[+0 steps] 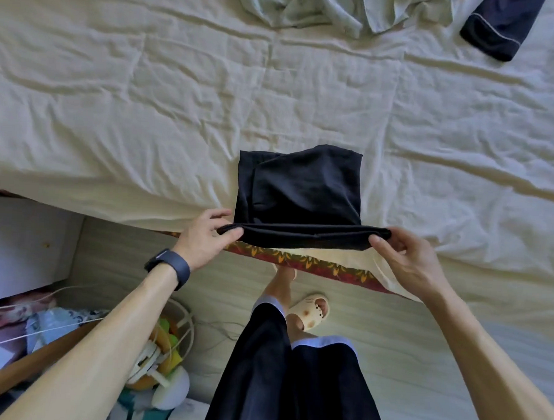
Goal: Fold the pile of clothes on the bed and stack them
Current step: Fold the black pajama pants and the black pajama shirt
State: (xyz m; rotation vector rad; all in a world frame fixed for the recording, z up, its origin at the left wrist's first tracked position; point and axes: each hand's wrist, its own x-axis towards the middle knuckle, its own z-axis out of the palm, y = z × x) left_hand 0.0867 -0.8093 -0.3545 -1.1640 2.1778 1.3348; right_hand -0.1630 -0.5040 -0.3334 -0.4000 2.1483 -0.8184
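A dark navy garment (302, 192), partly folded, hangs between my hands at the near edge of the bed (146, 104), its far end lying on the cream sheet. My left hand (207, 238) pinches its near left corner, a dark watch on that wrist. At the near right corner my right hand (402, 253) pinches the same folded edge. A crumpled pale green garment (314, 7) lies at the far side of the bed. Beside it, at the far right, sits a dark navy piece with light piping (497, 27).
The cream sheet is wrinkled and wide between the held garment and the far pile. A red patterned bed edge (314, 264) runs below my hands. On the floor at left stand a white cabinet (21, 239) and a cluttered box of toys (150, 354). My legs and a slipper (311, 312) are below.
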